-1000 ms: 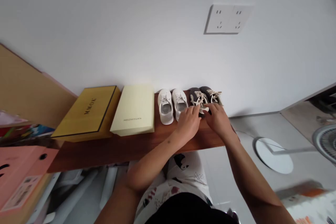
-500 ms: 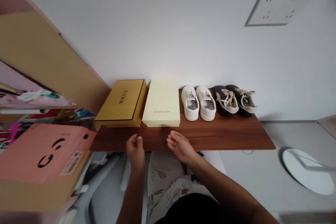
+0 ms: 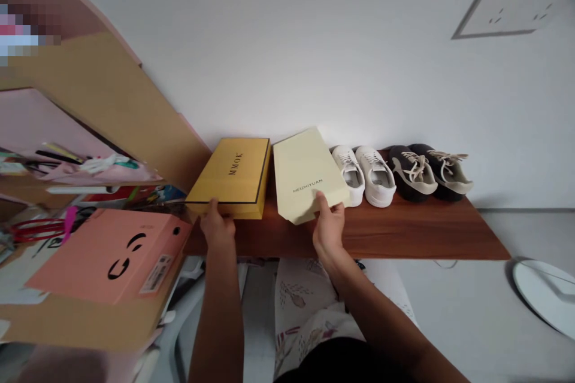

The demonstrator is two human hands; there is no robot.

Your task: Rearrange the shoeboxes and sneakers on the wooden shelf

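Observation:
My right hand grips the front edge of a cream shoebox marked MEIZHIYUAN, thumb on top and fingers at its front side. The box is turned askew and looks tilted, its right corner in front of part of a white shoe. On the front edge of a yellow shoebox marked MMOK, my left hand is closed, its thumb over the lid's rim. That yellow box rests at the left end of a dark wooden board. Fingertips of both hands are partly hidden.
White sneakers and black-and-beige shoes stand in pairs on the board's right half, against the wall. A pink box lies on a cluttered shelf at left. A wall socket is at upper right, a round white base on the floor.
Both hands, empty before, have come forward onto the boxes. The cream box has turned and tilted toward the white shoes. The yellow box stays on the board. The view has shifted left.

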